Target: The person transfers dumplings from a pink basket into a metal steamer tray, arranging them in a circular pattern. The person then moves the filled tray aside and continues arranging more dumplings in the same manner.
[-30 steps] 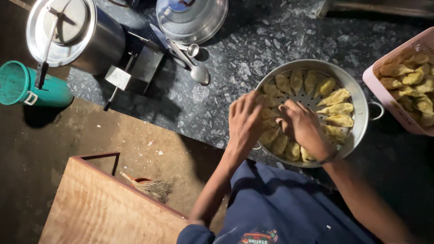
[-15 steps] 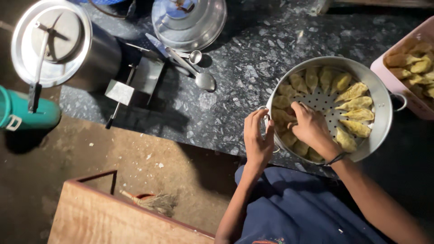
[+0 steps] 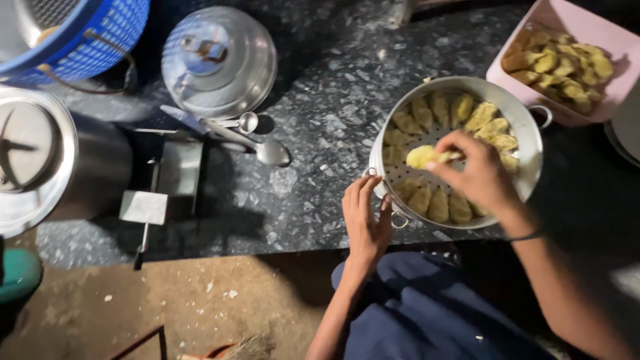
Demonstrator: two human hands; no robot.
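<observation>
While the right hand (image 3: 477,177) pinches one pale yellow dumpling (image 3: 427,157) between thumb and fingertips, its grip is closed lightly on the soft dough, and the piece hangs just above the perforated floor of the steamer tray (image 3: 527,127). The left hand (image 3: 365,217) rests against the tray's near rim beside a small loop handle, fingers loosely curled and holding nothing else, seemingly to steady the pan. Inside the round metal tray, more folded dumplings lie in a ring along the wall, leaving the holed middle mostly bare. They are crescent-shaped, smooth and slightly glossy. Just beyond the tray, a pink tub (image 3: 600,40) holds a heap of similar dumplings within easy reach. The tray sits on a dark speckled counter (image 3: 320,133); further left lie a metal lid (image 3: 220,63) and two spoons (image 3: 257,143).
</observation>
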